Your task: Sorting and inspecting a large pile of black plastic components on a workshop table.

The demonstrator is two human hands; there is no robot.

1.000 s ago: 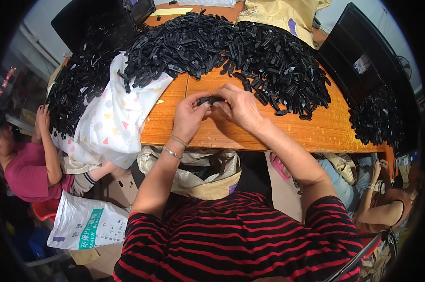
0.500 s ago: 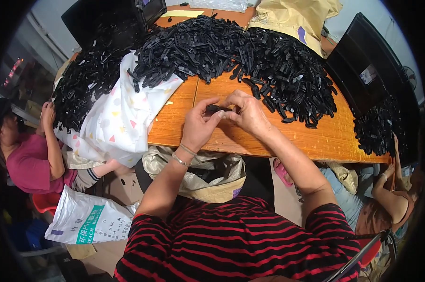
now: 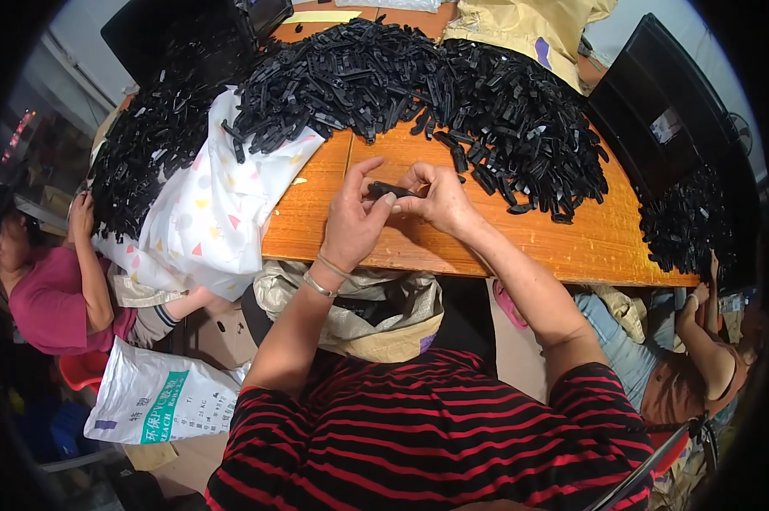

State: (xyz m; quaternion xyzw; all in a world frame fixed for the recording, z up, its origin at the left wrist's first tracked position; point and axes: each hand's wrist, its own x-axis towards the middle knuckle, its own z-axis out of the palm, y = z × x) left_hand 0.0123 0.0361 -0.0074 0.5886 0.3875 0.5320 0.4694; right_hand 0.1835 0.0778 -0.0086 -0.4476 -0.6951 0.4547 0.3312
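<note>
Between my two hands is a small, elongated black plastic piece, held just above the wooden table. My left hand pinches its left part, thumb on top. From the other side my right hand grips it between thumb and curled fingers, which hide that end. Beyond my hands a big heap of similar black plastic pieces spreads over the table. A few loose ones lie at the heap's near edge, close to my right hand.
A patterned white sheet drapes over the table's left edge. An open woven sack sits below the front edge, at my lap. People work at left and right. Black bins and a tan sack stand behind.
My left fingers have straightened and lifted a little, showing more of the black piece. Both hands still hold it in nearly the same place. The view has shifted slightly.
</note>
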